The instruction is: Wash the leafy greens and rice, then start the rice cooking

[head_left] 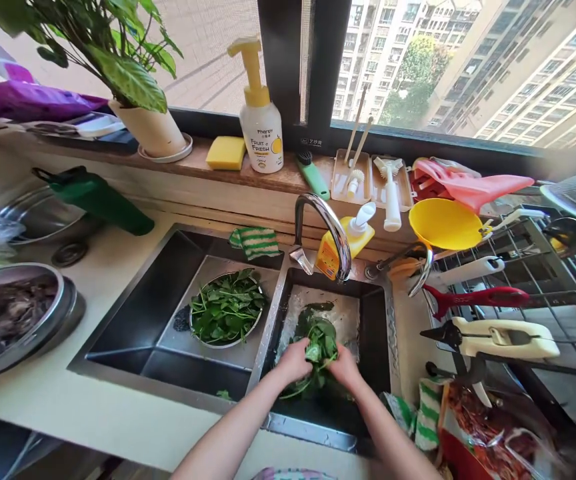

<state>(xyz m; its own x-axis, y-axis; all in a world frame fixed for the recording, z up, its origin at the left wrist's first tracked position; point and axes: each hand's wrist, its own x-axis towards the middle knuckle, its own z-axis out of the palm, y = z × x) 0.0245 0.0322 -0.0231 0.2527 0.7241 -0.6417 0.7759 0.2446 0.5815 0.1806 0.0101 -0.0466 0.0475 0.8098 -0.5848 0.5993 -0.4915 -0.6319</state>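
Observation:
Over the right sink basin (pixel 375 333), my left hand (pixel 295 360) and my right hand (pixel 343 365) are closed round one bunch of leafy greens (pixel 322 343). Left fingers grip its left side and right fingers its right side; the leaves look wet and stems hang below. Above the bunch curves the chrome faucet (pixel 325 223). In the left basin (pixel 128 333), a round bowl (pixel 223 345) heaped with more leafy greens (pixel 225 307) rests near the divider. How deep the water stands beneath my hands is hard to make out.
A green striped cloth (pixel 255 243) lies behind the bowl. A yellow bottle (pixel 345 243) stands behind the faucet. At right, a dish rack (pixel 553 287) carries cream-handled shears (pixel 505 338). Metal bowls (pixel 63 313) sit on the left counter. A pump bottle (pixel 262 127) stands on the sill.

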